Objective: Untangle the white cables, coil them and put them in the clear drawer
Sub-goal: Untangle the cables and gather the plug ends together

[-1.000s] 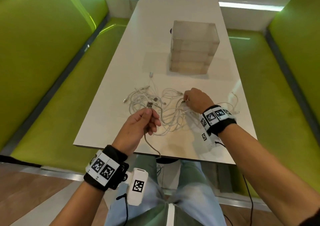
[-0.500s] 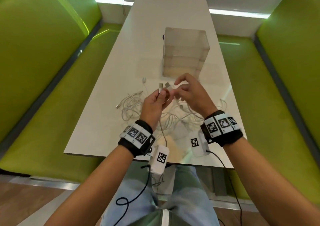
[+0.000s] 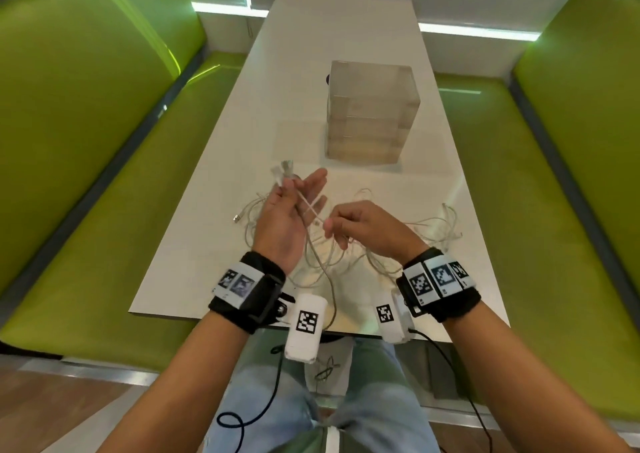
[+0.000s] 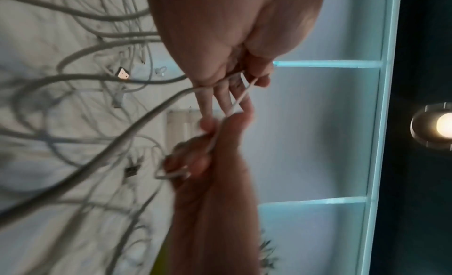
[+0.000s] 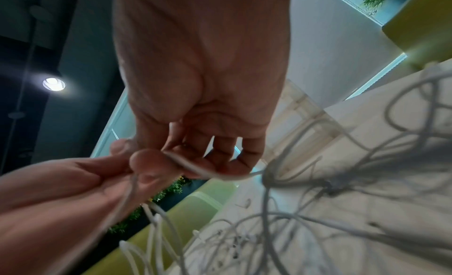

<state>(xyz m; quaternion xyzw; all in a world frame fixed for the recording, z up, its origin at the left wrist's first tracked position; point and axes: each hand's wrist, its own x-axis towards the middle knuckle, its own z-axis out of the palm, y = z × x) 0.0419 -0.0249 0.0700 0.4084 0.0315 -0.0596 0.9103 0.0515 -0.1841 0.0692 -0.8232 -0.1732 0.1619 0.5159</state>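
A tangle of white cables (image 3: pixel 322 256) lies on the white table (image 3: pixel 207 272) under my hands, with more loops at the right (image 3: pixel 446 225). My left hand (image 3: pixel 294 196) is raised palm up with its fingers straight. Its thumb pins two plug ends (image 3: pixel 284 171) of a white cable (image 3: pixel 309 210), which crosses the palm. My right hand (image 3: pixel 332 224) pinches the same cable between thumb and forefinger, just right of the left palm. The wrist views show the cable (image 4: pixel 240 97) across the left fingers and the right pinch (image 5: pixel 176 159). The clear drawer unit (image 3: pixel 372 116) stands closed behind the tangle.
Green padded benches (image 3: pixel 86 140) (image 3: pixel 571 175) run along both sides of the narrow table. A loose USB plug (image 3: pixel 237 217) lies at the tangle's left edge. One cable hangs over the near table edge (image 3: pixel 334 314) toward my lap.
The left hand has turned palm up and straightened its fingers, keeping the plug ends under the thumb. The right hand has slid down and right along the cable, away from the plugs.
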